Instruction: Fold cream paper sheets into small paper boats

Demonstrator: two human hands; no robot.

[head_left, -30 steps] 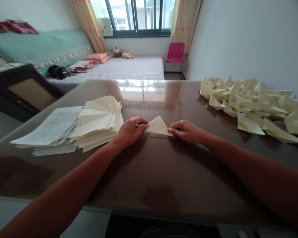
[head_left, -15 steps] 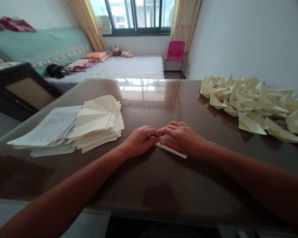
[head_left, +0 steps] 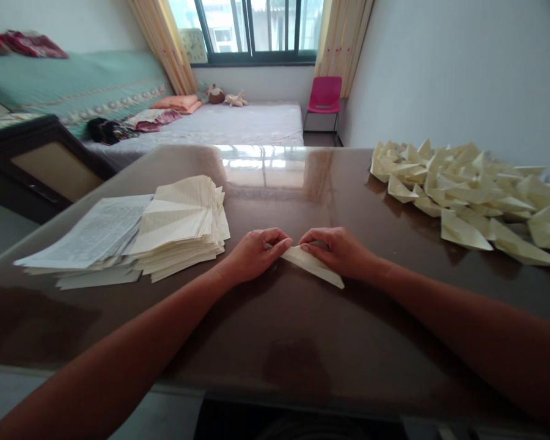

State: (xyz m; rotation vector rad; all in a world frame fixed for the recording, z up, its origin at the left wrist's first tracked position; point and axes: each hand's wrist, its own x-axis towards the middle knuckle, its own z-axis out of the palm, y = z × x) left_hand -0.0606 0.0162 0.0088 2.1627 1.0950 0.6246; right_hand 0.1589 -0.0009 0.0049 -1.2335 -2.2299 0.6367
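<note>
A cream folded paper (head_left: 315, 267) is held over the middle of the brown table (head_left: 238, 342), its long edge slanting down to the right. My left hand (head_left: 260, 252) pinches its left end between thumb and fingers. With thumb and fingertips closed, my right hand (head_left: 337, 249) grips its upper edge, a short gap from the left hand. Part of the paper is hidden behind the right hand. To the left lies a stack of cream paper sheets (head_left: 178, 214), the top one creased.
Beside that stack are printed white sheets (head_left: 91, 235). Many folded paper boats (head_left: 467, 183) are heaped at the table's right. Beyond the far edge stand a bed (head_left: 256, 122) and a pink chair (head_left: 325, 96). A dark cabinet (head_left: 41, 165) is at left.
My hands have drawn slightly apart, and my right fingers have moved off the paper's front to its upper edge. More of the folded paper's face now shows, tilted up.
</note>
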